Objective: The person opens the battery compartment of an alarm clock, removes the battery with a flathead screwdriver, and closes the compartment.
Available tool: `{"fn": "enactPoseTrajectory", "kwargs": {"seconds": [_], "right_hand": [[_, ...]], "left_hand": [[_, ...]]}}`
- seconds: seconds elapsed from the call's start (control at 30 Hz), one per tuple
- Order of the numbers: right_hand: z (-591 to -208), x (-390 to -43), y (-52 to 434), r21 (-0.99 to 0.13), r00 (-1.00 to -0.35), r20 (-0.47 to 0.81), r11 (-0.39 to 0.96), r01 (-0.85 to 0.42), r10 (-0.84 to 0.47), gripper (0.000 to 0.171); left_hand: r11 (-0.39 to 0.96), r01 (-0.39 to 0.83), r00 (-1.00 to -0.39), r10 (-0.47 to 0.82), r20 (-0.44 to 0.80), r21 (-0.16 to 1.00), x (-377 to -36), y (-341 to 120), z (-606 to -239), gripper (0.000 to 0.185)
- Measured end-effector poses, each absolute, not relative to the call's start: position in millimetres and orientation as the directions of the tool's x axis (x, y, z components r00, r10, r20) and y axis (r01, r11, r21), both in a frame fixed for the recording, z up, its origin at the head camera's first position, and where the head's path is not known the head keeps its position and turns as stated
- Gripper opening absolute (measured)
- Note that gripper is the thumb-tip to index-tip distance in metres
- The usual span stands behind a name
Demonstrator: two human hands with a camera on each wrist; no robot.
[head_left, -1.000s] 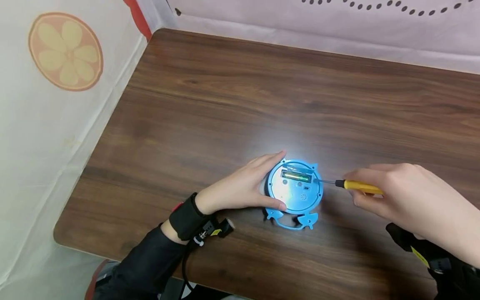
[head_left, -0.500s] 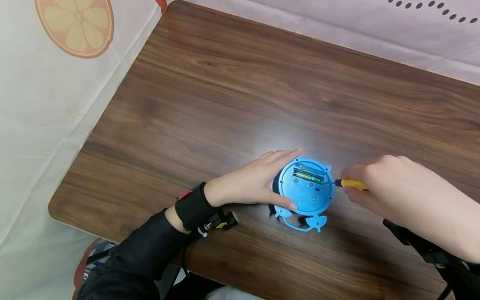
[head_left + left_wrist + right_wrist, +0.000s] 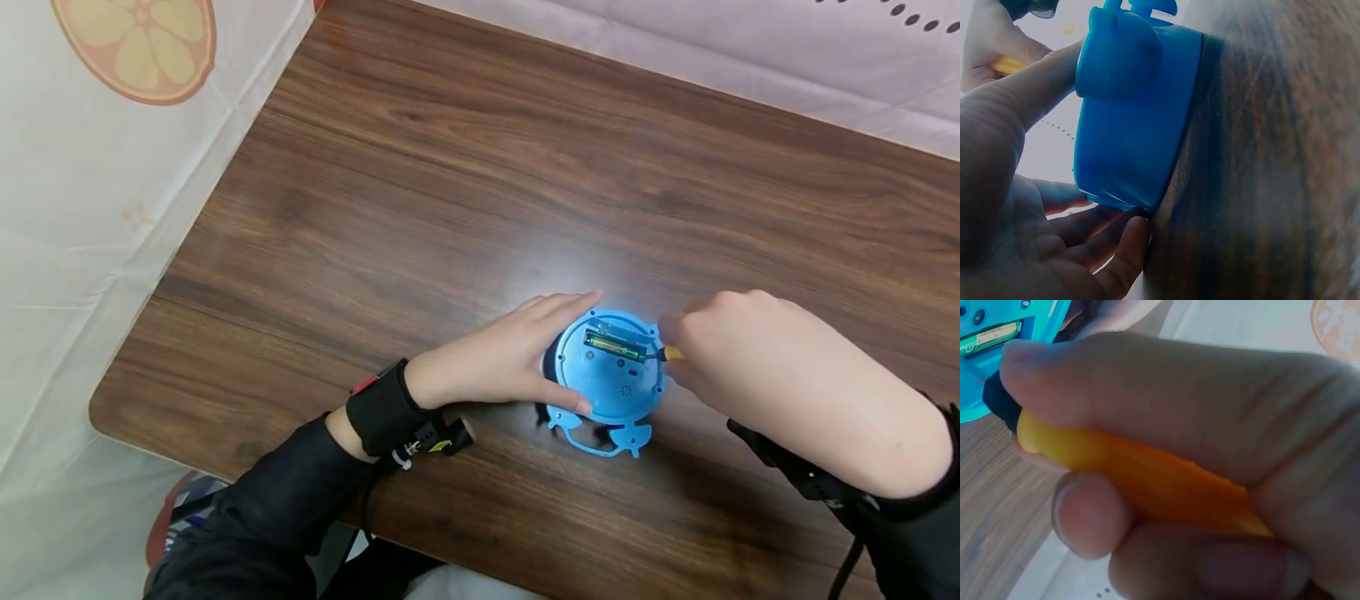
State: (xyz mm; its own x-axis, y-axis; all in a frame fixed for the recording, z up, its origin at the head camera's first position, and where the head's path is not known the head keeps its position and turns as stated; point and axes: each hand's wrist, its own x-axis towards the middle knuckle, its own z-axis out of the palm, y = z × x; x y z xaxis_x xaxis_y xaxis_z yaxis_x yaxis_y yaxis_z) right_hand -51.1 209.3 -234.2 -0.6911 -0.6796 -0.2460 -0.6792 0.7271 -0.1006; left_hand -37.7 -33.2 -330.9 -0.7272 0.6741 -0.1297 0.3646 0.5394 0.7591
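A round blue alarm clock [image 3: 611,396] lies with its back up on the wooden table, handle and bell-shaped parts toward the person. My left hand [image 3: 517,354] grips its left side, thumb over the back's rim and fingers round the far edge. In the right wrist view a green battery [image 3: 991,339] sits in the clock's uncovered battery slot. My right hand [image 3: 757,367] grips a screwdriver [image 3: 1147,478] by its yellow-orange handle, close over the clock's right rim. The screwdriver's shaft reaches the battery's right end; its tip is hard to make out.
The brown table [image 3: 420,233] stretches around the clock, with its rounded left corner near the left sleeve. White cloth [image 3: 90,333] hangs along the left and far sides. A wrist camera [image 3: 450,437] on the left wrist sits low over the table.
The right hand has moved left with the screwdriver, from beside the clock to over its right rim. The left hand keeps its grip on the clock. The head view has shifted somewhat.
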Motion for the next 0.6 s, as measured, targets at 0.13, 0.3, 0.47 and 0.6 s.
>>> {"fn": "enactPoseTrajectory", "kwargs": {"seconds": [0.13,0.3,0.47,0.6], "right_hand": [[-237,-55,223,-0.150,-0.702,-0.295,0.757,-0.636,-0.648,0.014],[-243,-50,245,-0.230,-0.702,-0.137,0.712,-0.663,-0.698,0.022],[-247,-44,250,-0.255,-0.688,0.034,0.659,-0.707,-0.725,0.026],[-250,-43,252,-0.283,-0.703,0.052,0.665,-0.692,-0.709,0.026]], "left_hand": [[0.536,0.381,-0.718,0.685,-0.124,0.754,-38,-30,-332,0.111],[0.535,0.371,-0.713,0.688,-0.137,0.759,-38,-31,-333,0.112],[0.543,0.350,-0.728,0.671,-0.143,0.763,-37,-37,-333,0.113],[0.534,0.337,-0.737,0.662,-0.136,0.775,-36,-42,-334,0.113]]}}
